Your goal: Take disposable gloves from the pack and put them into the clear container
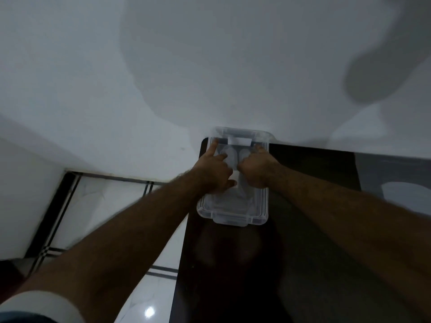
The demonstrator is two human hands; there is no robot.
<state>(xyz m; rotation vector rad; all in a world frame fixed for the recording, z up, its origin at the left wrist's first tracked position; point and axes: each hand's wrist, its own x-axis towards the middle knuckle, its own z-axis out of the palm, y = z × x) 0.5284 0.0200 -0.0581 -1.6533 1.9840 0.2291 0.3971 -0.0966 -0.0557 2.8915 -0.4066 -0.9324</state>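
Observation:
A clear plastic container with its lid on stands on the far left corner of a dark glossy table, against the wall. Pale glove shapes show faintly through the lid. My left hand lies on the lid with its fingers spread, the index finger reaching the far left corner. My right hand rests on the lid beside it, fingers curled, thumb stretched toward the white far latch. A small white patch shows between the hands. The glove pack is not in view.
A white wall rises right behind the container. The table's left edge drops to a white tiled floor with dark stripes. A pale rounded shape shows at the table's right side.

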